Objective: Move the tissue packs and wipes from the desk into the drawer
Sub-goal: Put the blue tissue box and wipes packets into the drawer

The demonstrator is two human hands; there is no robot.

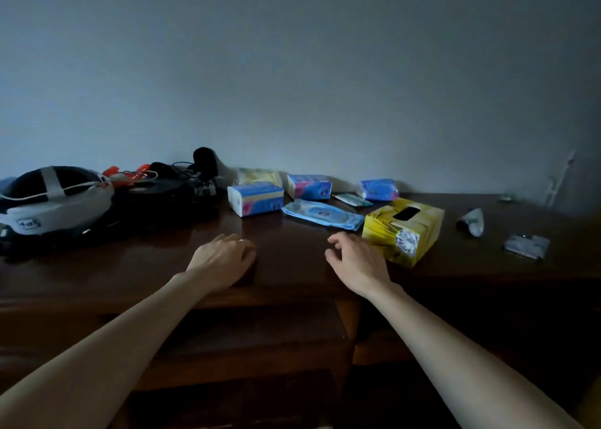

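On the dark wooden desk (292, 253) lie several packs: a blue and white tissue pack (255, 198), a second one (309, 186) behind it, a yellow pack (258, 176) by the wall, a small blue pack (379, 189), a flat blue wipes pack (322, 214), a thin green sachet (353, 200) and a yellow tissue box (403, 230). My left hand (222, 259) rests near the desk's front edge, fingers loosely curled, holding nothing. My right hand (356, 261) hovers just left of the yellow box, fingers relaxed and empty. Drawer fronts (260, 337) show below the desk edge.
A pile at the back left holds a black and white helmet (55, 197), dark gear with cables (169, 191) and something orange (125, 173). At the right lie a grey tube (471, 222) and a small silvery packet (527, 246). A bare wall stands behind.
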